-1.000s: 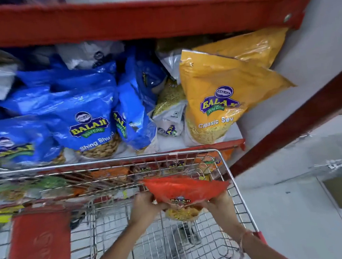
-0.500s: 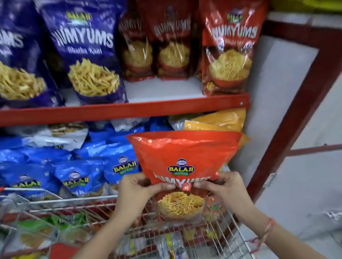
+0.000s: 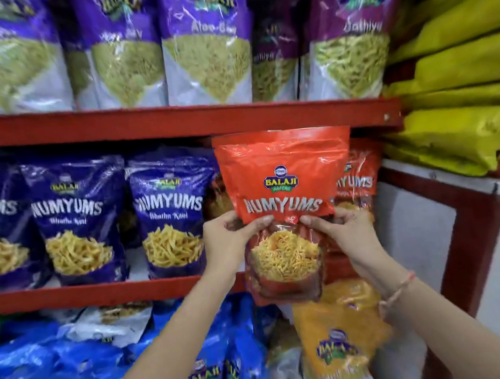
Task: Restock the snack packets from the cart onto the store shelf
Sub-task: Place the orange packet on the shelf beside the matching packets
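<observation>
Your fingers were clamped on the glossy orange-red Numyums snack pouch with a clear window of yellow sev, thumbs pressed across its front at the waist, the other digits hidden behind. Your left hand gripped its left edge and your right hand its right edge, at centre frame. Half a second before, you had held the pouch low over the wire cart; one second before, it was only leaving the basket. By this moment it had risen upright, its top seal just under the red metal shelf edge crossing the upper middle of the frame, and the cart had dropped out of view. Behind it, right of centre, stood a matching orange-red pouch; left of it ran the row of dark blue Numyums pouches. The lift appeared finished, and the pouch seemed lined up with its own kind, though it was not yet resting on the middle shelf.
</observation>
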### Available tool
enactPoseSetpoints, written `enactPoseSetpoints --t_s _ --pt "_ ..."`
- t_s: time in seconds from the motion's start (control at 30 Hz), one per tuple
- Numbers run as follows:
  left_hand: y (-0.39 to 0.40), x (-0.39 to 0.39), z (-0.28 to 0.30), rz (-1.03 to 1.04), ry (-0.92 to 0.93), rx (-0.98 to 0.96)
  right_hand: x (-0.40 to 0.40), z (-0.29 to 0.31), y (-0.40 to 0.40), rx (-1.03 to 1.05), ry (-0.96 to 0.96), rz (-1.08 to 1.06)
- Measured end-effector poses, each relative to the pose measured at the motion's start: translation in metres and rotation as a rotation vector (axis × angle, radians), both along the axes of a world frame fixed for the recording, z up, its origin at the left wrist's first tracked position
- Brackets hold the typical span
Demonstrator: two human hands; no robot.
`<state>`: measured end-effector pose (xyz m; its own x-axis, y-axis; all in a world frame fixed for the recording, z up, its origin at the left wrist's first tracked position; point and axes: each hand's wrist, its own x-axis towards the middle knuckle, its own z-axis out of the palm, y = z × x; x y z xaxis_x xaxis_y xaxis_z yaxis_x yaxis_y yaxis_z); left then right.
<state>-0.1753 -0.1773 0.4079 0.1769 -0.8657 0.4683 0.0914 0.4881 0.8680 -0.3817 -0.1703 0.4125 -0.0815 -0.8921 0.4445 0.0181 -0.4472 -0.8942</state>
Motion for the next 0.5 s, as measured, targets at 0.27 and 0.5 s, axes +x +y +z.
enactPoseSetpoints --t_s 0.27,0.5 --pt "-0.099 -0.014 0.008 0.111 0.021 0.064 0.013 -0.002 -0.107 0.036 -0.097 -0.054" --pt "-0.159 0.001 0.001 0.18 0.049 0.062 0.042 -0.012 -0.182 0.047 -0.101 -0.079"
